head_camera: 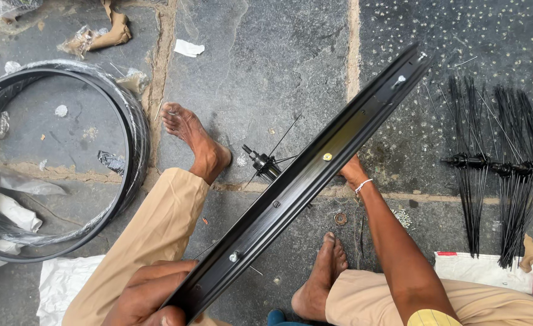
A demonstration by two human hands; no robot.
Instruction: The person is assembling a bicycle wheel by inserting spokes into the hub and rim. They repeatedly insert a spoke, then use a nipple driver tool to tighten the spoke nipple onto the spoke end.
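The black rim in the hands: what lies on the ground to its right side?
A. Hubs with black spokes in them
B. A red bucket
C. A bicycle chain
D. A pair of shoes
A: the hubs with black spokes lie in a row on the stone floor, right of the black rim.

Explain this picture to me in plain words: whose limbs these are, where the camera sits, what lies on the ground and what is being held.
The single picture comes from a camera worn on a person's head, looking down at their own legs, bare feet and hands. The person sits over a stone floor. The left hand grips the near end of a black bicycle wheel rim, which runs diagonally up to the right. The right hand reaches behind the rim, so its fingers are hidden. Beyond the rim sits a hub with thin spokes. To the right lie more hubs with bunched black spokes. At left lies a stack of rims in clear wrapping, with scraps of paper and plastic about.
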